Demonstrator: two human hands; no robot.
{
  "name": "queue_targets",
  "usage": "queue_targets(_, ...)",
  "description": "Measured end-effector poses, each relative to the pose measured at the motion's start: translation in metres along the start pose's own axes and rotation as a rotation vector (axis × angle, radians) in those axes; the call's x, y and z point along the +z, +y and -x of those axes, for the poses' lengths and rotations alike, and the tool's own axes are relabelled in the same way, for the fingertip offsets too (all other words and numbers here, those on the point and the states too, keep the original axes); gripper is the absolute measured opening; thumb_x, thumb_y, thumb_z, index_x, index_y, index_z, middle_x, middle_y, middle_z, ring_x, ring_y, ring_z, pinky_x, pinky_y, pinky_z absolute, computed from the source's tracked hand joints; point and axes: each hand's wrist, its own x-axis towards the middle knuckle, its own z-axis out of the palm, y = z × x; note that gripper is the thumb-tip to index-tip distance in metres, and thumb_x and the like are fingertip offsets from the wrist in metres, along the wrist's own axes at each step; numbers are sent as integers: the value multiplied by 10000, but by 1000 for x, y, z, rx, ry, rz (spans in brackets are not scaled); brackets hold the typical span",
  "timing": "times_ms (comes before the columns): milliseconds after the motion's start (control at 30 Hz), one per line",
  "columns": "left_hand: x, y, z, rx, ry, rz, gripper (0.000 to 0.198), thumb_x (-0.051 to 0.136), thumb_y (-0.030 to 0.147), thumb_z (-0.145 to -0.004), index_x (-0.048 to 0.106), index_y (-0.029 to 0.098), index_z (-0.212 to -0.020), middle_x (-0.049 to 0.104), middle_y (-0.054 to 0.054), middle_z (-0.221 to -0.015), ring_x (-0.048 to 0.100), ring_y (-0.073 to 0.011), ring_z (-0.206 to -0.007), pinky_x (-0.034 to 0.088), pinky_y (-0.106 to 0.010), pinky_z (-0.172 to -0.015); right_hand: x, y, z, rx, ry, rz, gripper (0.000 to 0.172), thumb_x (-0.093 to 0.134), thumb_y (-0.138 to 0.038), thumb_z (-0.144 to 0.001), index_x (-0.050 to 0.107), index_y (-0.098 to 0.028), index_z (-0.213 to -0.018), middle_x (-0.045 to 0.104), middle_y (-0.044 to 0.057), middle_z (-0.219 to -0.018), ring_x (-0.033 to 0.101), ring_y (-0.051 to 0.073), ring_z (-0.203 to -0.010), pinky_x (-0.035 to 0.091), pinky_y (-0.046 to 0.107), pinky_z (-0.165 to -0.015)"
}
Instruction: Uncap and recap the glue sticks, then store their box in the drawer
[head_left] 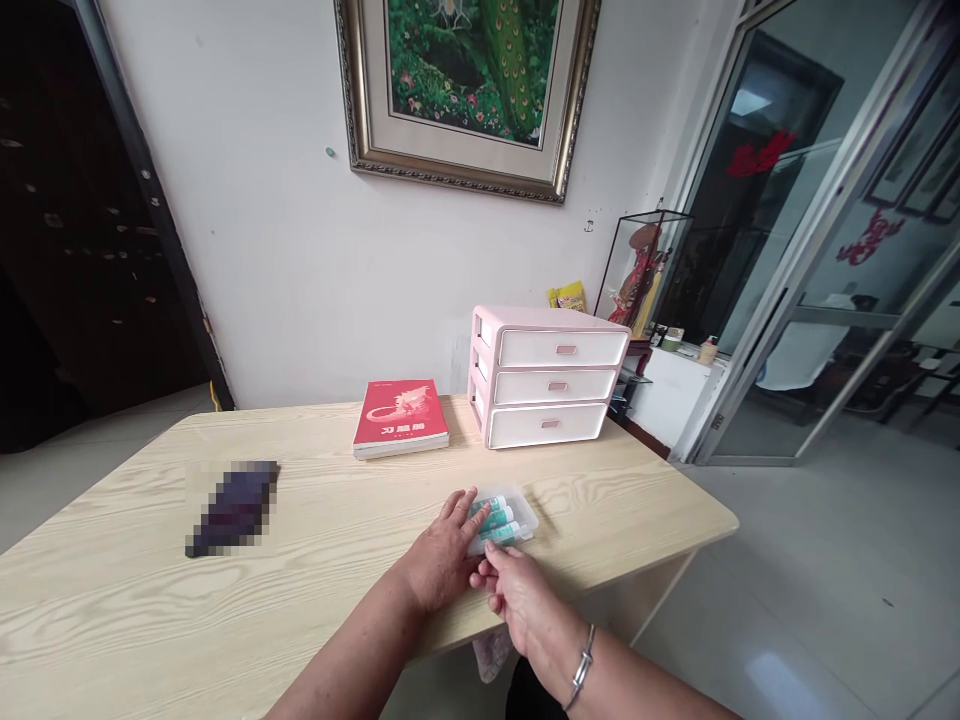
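A shallow clear plastic box (529, 513) lies near the front edge of the table, with small white-and-teal tubes (499, 520) side by side in it. Over its left side reaches my left hand (446, 550), fingers stretched out, the fingertips at the box and the tubes. My right hand (521, 595) is at the box's near edge, thumb on top and the other fingers curled below, closed on that edge. The left hand hides part of the box, and the exact kind of tube is too small to read.
On the wooden table (315, 590) a red book (401, 412) lies behind my hands. A pink and white drawer unit (551, 380) stands at the back right. A blurred dark item (234, 508) lies on the left. The table's right corner borders open floor.
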Motion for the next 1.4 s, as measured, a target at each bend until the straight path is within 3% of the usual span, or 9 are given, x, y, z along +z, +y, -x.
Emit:
queue_targets(200, -6, 2, 0, -18, -70, -18, 859, 653, 152, -689, 359, 209, -1493, 210, -142, -1599, 171, -380, -1462, 378, -528, -1103, 6, 1, 7, -22, -50, -74, 196, 502, -314, -968, 549, -160, -858, 581, -23, -616, 617, 90, -509, 377, 154, -410)
queue_targets(400, -6, 2, 1, -8, 52, -21, 613, 617, 428, -859, 474, 245, -1427, 331, -137, -1553, 271, -363, -1431, 387, -543, -1094, -15, 6, 0, -106, -121, 53, 293, 455, -433, -946, 522, -186, -803, 541, -22, -601, 583, 127, -510, 377, 195, -398)
queue_targets(500, -6, 2, 0, 15, 103, -12, 573, 570, 476, -893, 486, 258, -1416, 375, -133, -1530, 329, -348, -1401, 406, -540, -1079, -39, 5, -5, -391, -56, 319, 357, 487, -517, -908, 533, -204, -743, 540, -3, -619, 557, 152, -549, 410, 238, -438)
queue_targets(600, -11, 5, -2, 21, 113, 19, 535, 513, 498, -925, 502, 256, -1402, 428, -129, -1494, 360, -328, -1381, 398, -525, -1088, -63, -2, -5, -810, 1, 566, 311, 507, -485, -918, 621, -222, -799, 631, 57, -825, 594, 203, -797, 502, 304, -738)
queue_targets(733, -18, 10, -4, -9, 141, 144, 495, 494, 507, -938, 545, 247, -1356, 515, -118, -1414, 430, -285, -1324, 384, -476, -1105, -79, -16, -3, -1124, -38, 724, 223, 492, -367, -946, 685, -271, -1003, 629, 86, -1129, 512, 256, -1125, 349, 395, -1065)
queue_targets(900, -14, 5, -15, -222, 268, 472, 507, 495, 539, -923, 570, 202, -1295, 615, -127, -1275, 561, -272, -1189, 417, -456, -1061, -80, -28, -3, -1089, -136, 808, 207, 506, -309, -926, 704, -282, -981, 660, 85, -1050, 511, 289, -1086, 338, 450, -1053)
queue_targets(1133, -1, -9, -53, -511, 368, 793, 575, 419, 690, -860, 623, 155, -920, 684, -90, -790, 679, -248, -730, 548, -423, -748, -71, -52, -11, -1044, -116, 1086, 204, 513, -206, -895, 705, -255, -941, 696, 77, -957, 580, 270, -955, 378, 389, -929)
queue_targets(1300, 7, -6, -53, -518, 364, 887, 562, 422, 658, -876, 606, 156, -1046, 703, -87, -855, 696, -229, -812, 545, -388, -820, -57, -70, -22, -912, -141, 1125, 324, 620, -70, -747, 688, -247, -1009, 706, 63, -986, 611, 257, -968, 395, 341, -905)
queue_targets(1400, 9, -6, -47, -491, 378, 898, 547, 446, 624, -889, 582, 170, -1164, 701, -87, -955, 682, -225, -927, 507, -396, -926, -43, -76, -29, -783, -146, 1052, 349, 636, 37, -626, 680, -223, -854, 682, 43, -785, 621, 252, -905, 397, 345, -891)
